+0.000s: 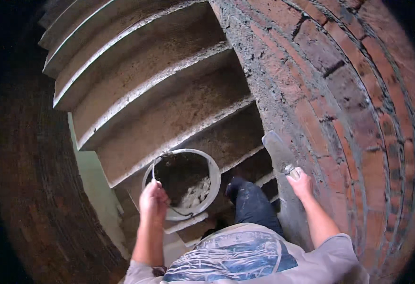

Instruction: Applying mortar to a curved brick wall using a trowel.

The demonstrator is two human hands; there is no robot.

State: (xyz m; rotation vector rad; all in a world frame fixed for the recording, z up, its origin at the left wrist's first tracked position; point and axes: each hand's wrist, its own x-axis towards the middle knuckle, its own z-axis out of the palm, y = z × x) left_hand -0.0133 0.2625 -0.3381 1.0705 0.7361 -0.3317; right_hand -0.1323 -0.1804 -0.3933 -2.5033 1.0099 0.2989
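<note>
My left hand (154, 201) is closed round the thin handle (154, 169) of a round bucket and holds it at the near left side. The pale rim of the bucket (214, 175) faces up, and inside it lies lumpy grey mortar (197, 193) against a dark inner wall. In my right hand (301, 182) is a trowel (277, 147), gripped by its handle, its flat grey blade pointing forward and left beside the wall. The blade lies close to the rough plaster; whether it touches, I cannot tell.
Concrete steps (165, 102) climb away ahead and to the left. On the right runs a brick wall (345, 94) with rough mortar joints and a grey plaster strip (269, 75) along the stairs. My leg in dark trousers (256, 206) stands on the lower steps. A pale green surface (96, 184) lies left.
</note>
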